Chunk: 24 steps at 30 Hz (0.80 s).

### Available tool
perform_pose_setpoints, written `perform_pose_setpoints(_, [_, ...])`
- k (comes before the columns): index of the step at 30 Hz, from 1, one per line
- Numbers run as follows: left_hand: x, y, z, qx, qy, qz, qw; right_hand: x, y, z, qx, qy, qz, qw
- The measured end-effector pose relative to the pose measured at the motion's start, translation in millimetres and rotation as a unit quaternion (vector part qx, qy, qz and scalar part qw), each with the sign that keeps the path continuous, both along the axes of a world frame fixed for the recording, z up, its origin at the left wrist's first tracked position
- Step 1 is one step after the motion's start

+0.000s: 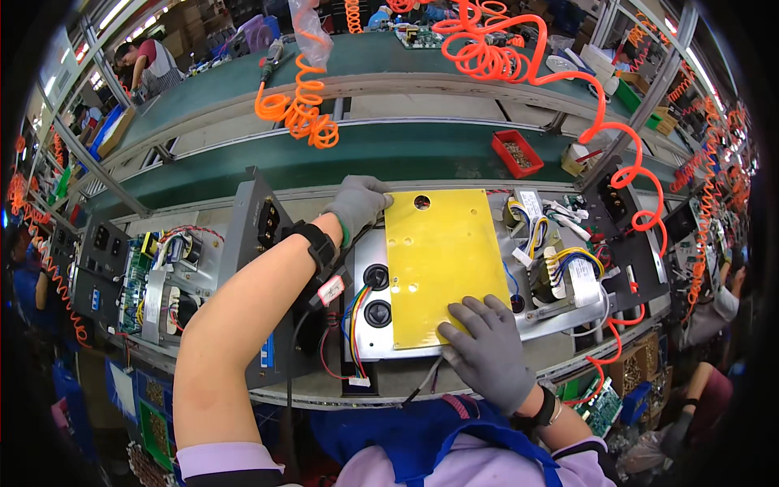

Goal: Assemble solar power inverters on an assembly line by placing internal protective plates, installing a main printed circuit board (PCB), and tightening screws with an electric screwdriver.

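A flat yellow sheet (445, 260) with round holes lies over a silver metal chassis (375, 339). My left hand (361, 203), in a grey glove, is closed at the sheet's far left corner, fingertips on its edge. In a matching glove, my right hand (487, 349) rests with fingers spread on the near right part of the sheet. Two round black parts (377, 313) show beside the sheet's left edge. Colored wires (355, 325) run from there to a white connector (359, 381). What lies under the sheet is hidden.
Similar units with circuit boards and wires stand left (154, 276) and right (560, 260). A dark panel (256, 219) rises beside my left forearm. Beyond are a red bin (517, 154) of small parts, a green conveyor (324, 158) and hanging orange coiled hoses (300, 114). Other people work nearby.
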<state>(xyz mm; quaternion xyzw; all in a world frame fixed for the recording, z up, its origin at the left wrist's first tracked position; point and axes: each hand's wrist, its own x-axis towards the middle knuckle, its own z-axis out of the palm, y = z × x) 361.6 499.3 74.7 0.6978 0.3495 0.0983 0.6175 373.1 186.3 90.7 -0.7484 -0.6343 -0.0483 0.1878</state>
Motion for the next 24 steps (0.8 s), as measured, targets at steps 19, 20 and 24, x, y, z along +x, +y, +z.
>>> perform_pose_setpoints(19, [-3,6,12,0.0,0.026,-0.08,0.996,-9,-2,-21,0.051,-0.013,-0.035,0.998])
perform_pose_setpoints(20, [-4,5,11,0.002,0.015,-0.075,0.997,-11,-2,-20,0.046,-0.008,-0.036,0.998])
perform_pose_setpoints(24, [-10,-1,17,-0.05,-0.067,-0.143,0.986,-21,-9,-13,-0.031,0.021,-0.047,0.998])
